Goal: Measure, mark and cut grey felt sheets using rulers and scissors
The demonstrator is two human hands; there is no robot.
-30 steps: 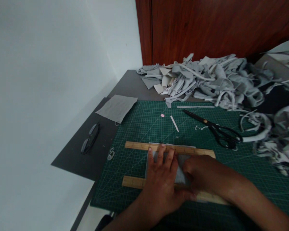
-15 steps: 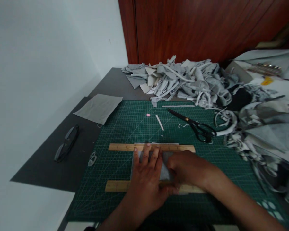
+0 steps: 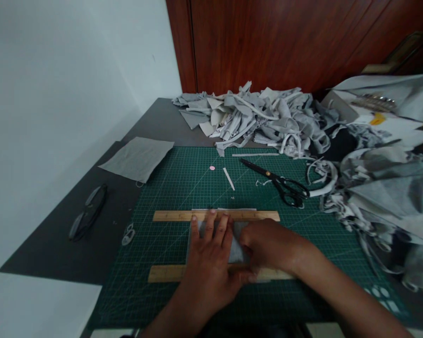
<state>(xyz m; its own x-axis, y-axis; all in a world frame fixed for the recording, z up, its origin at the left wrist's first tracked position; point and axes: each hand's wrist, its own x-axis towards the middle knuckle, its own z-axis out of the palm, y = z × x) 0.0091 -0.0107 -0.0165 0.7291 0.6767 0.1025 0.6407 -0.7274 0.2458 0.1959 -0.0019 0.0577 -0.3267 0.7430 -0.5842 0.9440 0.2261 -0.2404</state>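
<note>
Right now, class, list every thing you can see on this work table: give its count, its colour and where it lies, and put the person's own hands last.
cutting mat: one, green, gridded, on the table in front of the person
wooden rulers: two, tan, lying parallel on the mat
fabric piece: one, grey, between the rulers, under the hands
scissors: one pair, black, on the mat to the right
fabric square: one, grey, left of the mat
glasses: one pair, dark, on the table at far left
scrap pile: one heap, grey and white, behind the mat
pink dot: one, on the mat
table: one, dark grey
left hand: flat on the fabric piece
right hand: on the fabric piece, fingers hidden
</note>
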